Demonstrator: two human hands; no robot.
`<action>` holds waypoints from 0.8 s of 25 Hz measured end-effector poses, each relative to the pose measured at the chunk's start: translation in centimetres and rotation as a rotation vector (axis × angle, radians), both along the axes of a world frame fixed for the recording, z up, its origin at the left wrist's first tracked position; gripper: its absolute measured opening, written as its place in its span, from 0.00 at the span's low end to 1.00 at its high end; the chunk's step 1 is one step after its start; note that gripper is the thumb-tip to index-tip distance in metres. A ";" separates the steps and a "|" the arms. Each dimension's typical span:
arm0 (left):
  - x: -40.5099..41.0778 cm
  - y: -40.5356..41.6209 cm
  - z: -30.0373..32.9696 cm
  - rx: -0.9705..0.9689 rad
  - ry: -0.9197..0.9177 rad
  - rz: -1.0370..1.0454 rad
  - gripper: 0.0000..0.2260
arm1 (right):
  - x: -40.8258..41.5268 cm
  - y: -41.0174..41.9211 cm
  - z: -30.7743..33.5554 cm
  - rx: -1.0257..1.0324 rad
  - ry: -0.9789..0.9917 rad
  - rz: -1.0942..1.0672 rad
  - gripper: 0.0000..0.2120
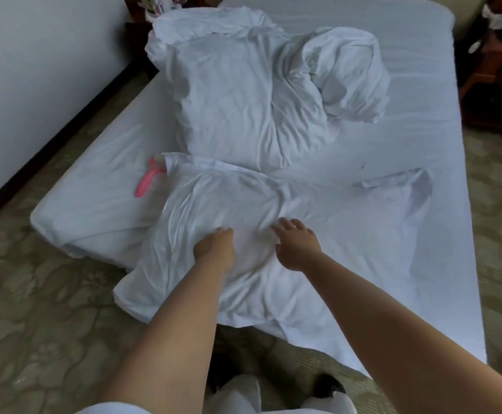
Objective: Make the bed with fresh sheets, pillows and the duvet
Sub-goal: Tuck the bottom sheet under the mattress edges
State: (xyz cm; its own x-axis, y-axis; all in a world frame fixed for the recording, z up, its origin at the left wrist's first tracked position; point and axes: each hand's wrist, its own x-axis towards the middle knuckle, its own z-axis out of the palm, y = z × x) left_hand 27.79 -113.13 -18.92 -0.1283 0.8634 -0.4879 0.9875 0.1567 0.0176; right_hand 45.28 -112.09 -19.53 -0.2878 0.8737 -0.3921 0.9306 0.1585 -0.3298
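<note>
white wall, patterned carpet, dark nightstand.

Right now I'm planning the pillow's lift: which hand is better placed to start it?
Left. The left hand already presses into the pillow, its fingers bunching the fabric; the right hand lies open on top.

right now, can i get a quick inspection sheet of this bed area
surface: mattress under a white sheet, wrinkled.
job's things: near pillow overhangs the bed's edge; second pillow and bunched duvet behind it.
clutter: pink object beside the near pillow.
grippers: left hand clutches pillow fabric; right hand open, flat on it.
cables: nothing seen.
surroundings: patterned carpet, white wall, dark wooden furniture.
</note>
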 end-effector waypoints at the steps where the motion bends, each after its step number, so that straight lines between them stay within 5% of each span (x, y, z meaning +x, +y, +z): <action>1: -1.4 0.4 -0.1 0.015 -0.023 -0.010 0.23 | -1.5 0.5 -0.1 0.002 -0.013 -0.011 0.26; 14: -19.7 7.2 -5.1 0.025 -0.193 -0.103 0.21 | -20.9 7.7 -2.2 0.001 -0.013 -0.027 0.28; 20: -26.9 12.3 -7.3 -0.215 -0.217 0.009 0.22 | -27.7 15.1 -5.1 -0.030 0.048 0.032 0.26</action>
State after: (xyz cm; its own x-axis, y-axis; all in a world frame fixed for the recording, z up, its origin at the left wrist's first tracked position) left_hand 0.86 -100.83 -26.23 -0.0084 0.7367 -0.6762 0.9627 0.1889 0.1938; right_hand 17.62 -97.01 -24.63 -0.3344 0.8518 -0.4032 0.9083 0.1772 -0.3790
